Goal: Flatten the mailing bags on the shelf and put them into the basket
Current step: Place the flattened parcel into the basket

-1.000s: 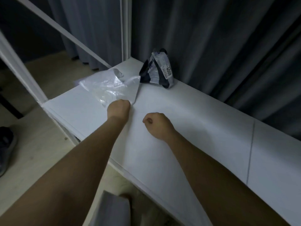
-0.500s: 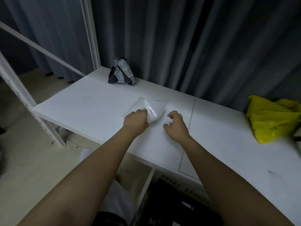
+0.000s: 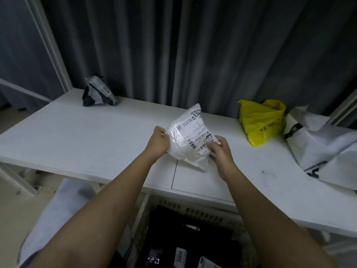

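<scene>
A white mailing bag (image 3: pixel 190 140) with a printed shipping label is lifted off the white shelf (image 3: pixel 92 136), held between both hands at the middle. My left hand (image 3: pixel 158 141) grips its left edge. My right hand (image 3: pixel 219 147) pinches its lower right edge by the label. Below the shelf's front edge stands a white slotted basket (image 3: pixel 195 209) holding dark bags with labels. Other bags on the shelf: a crumpled grey and black one (image 3: pixel 98 91) at the back left, a yellow one (image 3: pixel 262 122) at the right, and a large white one (image 3: pixel 320 147) at the far right.
A grey curtain (image 3: pixel 193 45) hangs behind the shelf. A white frame post (image 3: pixel 50 43) rises at the back left corner. My trouser leg (image 3: pixel 58 209) shows at the lower left, beside the basket. The beige floor (image 3: pixel 11 219) lies at the left.
My left hand carried the white bag from the shelf's left end to the middle. My right hand took hold of its right edge. The bag now stands raised with its label facing me.
</scene>
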Demonstrator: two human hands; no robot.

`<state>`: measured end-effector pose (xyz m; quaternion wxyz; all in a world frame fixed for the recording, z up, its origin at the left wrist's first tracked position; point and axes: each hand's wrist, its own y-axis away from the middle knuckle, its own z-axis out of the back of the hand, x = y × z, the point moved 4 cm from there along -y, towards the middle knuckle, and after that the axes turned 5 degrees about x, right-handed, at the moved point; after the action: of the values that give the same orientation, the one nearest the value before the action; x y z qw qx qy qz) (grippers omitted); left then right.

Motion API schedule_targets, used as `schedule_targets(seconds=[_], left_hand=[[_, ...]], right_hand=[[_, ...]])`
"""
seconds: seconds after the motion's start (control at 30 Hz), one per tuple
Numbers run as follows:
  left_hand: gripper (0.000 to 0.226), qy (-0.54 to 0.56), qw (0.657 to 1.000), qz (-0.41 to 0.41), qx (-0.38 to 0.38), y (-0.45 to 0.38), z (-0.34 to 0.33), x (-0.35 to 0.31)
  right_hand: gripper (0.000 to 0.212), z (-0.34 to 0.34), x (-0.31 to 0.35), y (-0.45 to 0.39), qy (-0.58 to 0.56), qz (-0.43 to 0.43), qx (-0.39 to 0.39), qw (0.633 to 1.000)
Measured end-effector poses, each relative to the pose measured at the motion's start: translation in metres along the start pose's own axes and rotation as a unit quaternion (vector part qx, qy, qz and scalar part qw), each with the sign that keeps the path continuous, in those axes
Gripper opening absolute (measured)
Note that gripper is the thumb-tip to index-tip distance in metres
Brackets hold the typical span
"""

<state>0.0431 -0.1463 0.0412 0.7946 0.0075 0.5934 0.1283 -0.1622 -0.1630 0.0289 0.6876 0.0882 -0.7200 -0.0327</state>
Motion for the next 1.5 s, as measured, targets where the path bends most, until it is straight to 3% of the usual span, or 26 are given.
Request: schedule_targets(seconds=[0.13,0.2,0.3,0.47,0.57,0.67,0.77,0.9,0.97,1.1,1.23,1.3,1.37,1.43,1.5], left_hand=[[0.013,-0.087,0.993,0.051,0.059,-0.009,-0.02,0.015],[0.027,-0.107,0.988,0.066,0.085,-0.015,-0.028,0.026],[0.04,-0.078,0.987,0.085,0.114,-0.021,-0.039,0.031],[0.048,0.017,0.994,0.07,0.087,-0.037,-0.047,0.029],[0.064,-0.011,0.993,0.069,0.094,-0.046,-0.055,0.029],[0.046,-0.015,0.995,0.061,0.071,-0.054,-0.061,0.032],[0.035,-0.026,0.997,0.05,0.055,-0.059,-0.068,0.036],[0.073,-0.021,0.995,0.075,0.069,-0.058,-0.08,0.049],[0.059,-0.003,0.995,0.074,0.071,-0.053,-0.082,0.044],[0.022,0.004,0.997,0.037,0.063,-0.054,-0.084,0.039],[0.02,0.023,0.999,0.009,0.027,-0.055,-0.078,0.037],[0.021,0.027,0.999,0.024,-0.015,-0.057,-0.07,0.043],[0.024,0.035,0.996,0.062,-0.051,-0.059,-0.065,0.054],[0.034,0.024,0.992,0.094,-0.081,-0.06,-0.065,0.062],[0.044,-0.068,0.986,0.073,-0.13,-0.057,-0.066,0.062]], right_hand=[[0.014,0.016,-0.007,-0.005,0.097,0.028,-0.014,0.995],[0.013,0.02,-0.014,-0.009,0.167,0.064,-0.009,0.984],[0.019,0.024,-0.021,-0.014,0.252,0.11,0.005,0.961],[0.026,0.025,-0.029,-0.03,0.316,0.139,0.06,0.937],[0.03,0.019,-0.035,-0.039,0.29,0.101,0.094,0.947],[0.02,0.011,-0.039,-0.044,0.188,0.027,0.124,0.974],[0.036,0.009,-0.043,-0.055,0.168,-0.036,0.085,0.981],[0.053,0.004,-0.045,-0.061,0.184,-0.111,0.074,0.974],[0.052,0.006,-0.044,-0.063,0.216,-0.147,0.075,0.962],[0.021,0.012,-0.039,-0.064,0.277,-0.158,0.111,0.941],[0.002,0.039,-0.038,-0.072,0.211,-0.095,-0.015,0.973],[0.013,0.056,-0.043,-0.073,0.145,-0.102,-0.079,0.981],[0.026,0.07,-0.05,-0.074,0.17,-0.108,-0.121,0.972],[0.023,0.073,-0.052,-0.07,0.217,-0.073,-0.168,0.959],[0.018,0.063,-0.044,-0.058,0.279,0.048,-0.192,0.94]])
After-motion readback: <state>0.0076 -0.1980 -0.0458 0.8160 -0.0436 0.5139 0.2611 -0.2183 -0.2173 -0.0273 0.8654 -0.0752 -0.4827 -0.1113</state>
